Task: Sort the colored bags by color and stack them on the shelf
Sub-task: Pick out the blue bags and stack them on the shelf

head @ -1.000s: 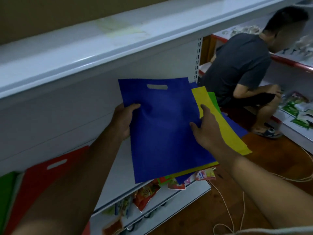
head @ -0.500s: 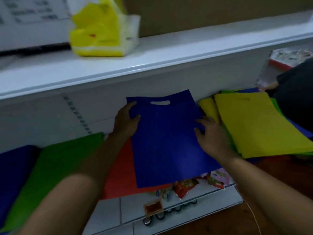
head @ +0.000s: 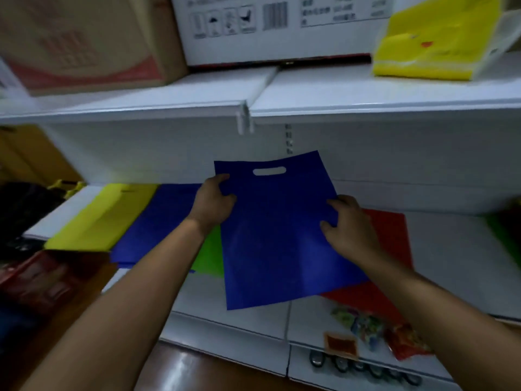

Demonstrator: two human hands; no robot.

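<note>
Since half a second ago the held blue bag (head: pixel 277 235), gripped at its edges by left hand (head: pixel 212 203) and right hand (head: pixel 349 225), has travelled leftward toward the blue stack (head: pixel 158 221), above the red pile (head: pixel 390 238); placement there appears imminent.

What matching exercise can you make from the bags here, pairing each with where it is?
Things:
1. blue flat fabric bag with cut-out handle
2. yellow flat fabric bag
3. red flat fabric bag
4. green flat fabric bag

Places:
A. partly under the held bag, right side
B. leftmost on the shelf
C. held in both hands
D. behind the left forearm

Pairs: 1-C, 2-B, 3-A, 4-D
</note>
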